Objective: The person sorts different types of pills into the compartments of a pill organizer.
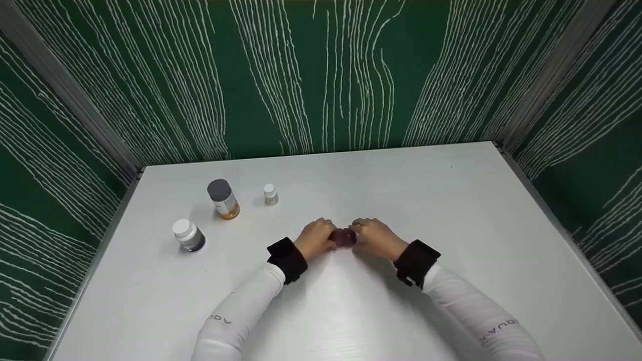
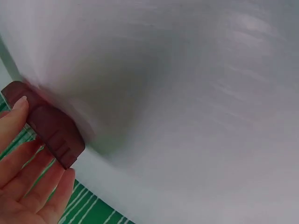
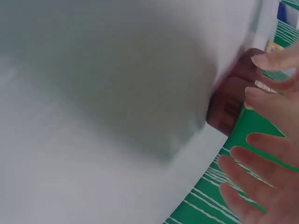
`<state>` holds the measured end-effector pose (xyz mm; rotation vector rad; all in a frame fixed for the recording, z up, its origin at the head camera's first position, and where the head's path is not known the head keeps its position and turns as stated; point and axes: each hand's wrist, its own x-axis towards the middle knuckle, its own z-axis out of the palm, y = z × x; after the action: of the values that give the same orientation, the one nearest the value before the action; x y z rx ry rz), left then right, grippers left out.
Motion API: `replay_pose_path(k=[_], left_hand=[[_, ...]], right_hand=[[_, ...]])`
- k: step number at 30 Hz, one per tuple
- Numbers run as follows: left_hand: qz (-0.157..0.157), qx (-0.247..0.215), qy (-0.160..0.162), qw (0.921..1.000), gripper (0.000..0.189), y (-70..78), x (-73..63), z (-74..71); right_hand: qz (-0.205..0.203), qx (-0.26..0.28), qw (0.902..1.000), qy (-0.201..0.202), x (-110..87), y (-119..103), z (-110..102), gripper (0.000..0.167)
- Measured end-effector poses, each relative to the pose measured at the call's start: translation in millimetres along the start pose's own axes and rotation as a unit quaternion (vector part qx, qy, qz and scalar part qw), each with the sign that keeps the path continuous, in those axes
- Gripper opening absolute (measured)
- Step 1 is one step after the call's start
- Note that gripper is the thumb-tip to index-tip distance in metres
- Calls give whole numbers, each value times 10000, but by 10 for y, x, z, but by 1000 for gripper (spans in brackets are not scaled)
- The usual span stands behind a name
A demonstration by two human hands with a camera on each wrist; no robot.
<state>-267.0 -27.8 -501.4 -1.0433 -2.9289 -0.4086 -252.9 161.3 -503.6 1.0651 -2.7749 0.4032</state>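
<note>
A dark red, see-through plastic case [image 1: 343, 237] with a stepped, rounded outline lies between the two hands near the middle of the table. My left hand [image 1: 317, 238] grips its left end; in the left wrist view the thumb presses one face of the case [image 2: 53, 123] and the fingertips lie along its far edge. At the other end, my right hand [image 1: 377, 239] pinches the case [image 3: 231, 100] with thumb and forefinger, its other fingers spread away from it in the right wrist view. Both wrists wear black bands.
On the white table [image 1: 451, 210], several bottles stand to the left: a white-capped dark bottle [image 1: 189, 235], a grey-capped bottle with an orange base [image 1: 223, 199], and a small white bottle [image 1: 271, 194]. Green walls with white lines [image 1: 311, 75] surround the table's back and sides.
</note>
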Motion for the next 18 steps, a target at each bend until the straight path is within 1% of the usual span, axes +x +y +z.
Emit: replay_pose_path(k=[4, 7, 9, 11, 12, 14, 15, 17, 18], left_hand=[[85, -107, 33, 9999, 24, -10, 8, -5], [203, -57, 36, 9998, 22, -16, 15, 1], [255, -29, 6, 9997, 22, -24, 17, 5], [283, 10, -25, 9996, 23, -35, 19, 7], [286, 9, -36, 9996, 23, -41, 20, 5], [280, -17, -61, 9996, 24, -48, 21, -1], [280, -36, -62, 9996, 25, -50, 22, -6], [289, -61, -65, 9995, 25, -49, 27, -11], [288, -67, -76, 9995, 25, -47, 30, -12]], right_hand=[[-336, -322, 9988, 178, 52, -24, 104, 26], [-498, -584, 9964, 365, 53, -41, 146, 16], [-611, -768, 9942, 430, 45, -54, 154, 13], [-717, -906, 9925, 394, 34, -61, 148, 12], [-740, -879, 9928, 348, 32, -61, 141, 13], [-737, -636, 9950, 201, 35, -42, 105, 15], [-654, -339, 9972, 86, 45, -23, 82, 15], [-343, 502, 9980, -160, 82, 37, 29, 17], [-160, 990, 9946, -279, 109, 78, 1, 18]])
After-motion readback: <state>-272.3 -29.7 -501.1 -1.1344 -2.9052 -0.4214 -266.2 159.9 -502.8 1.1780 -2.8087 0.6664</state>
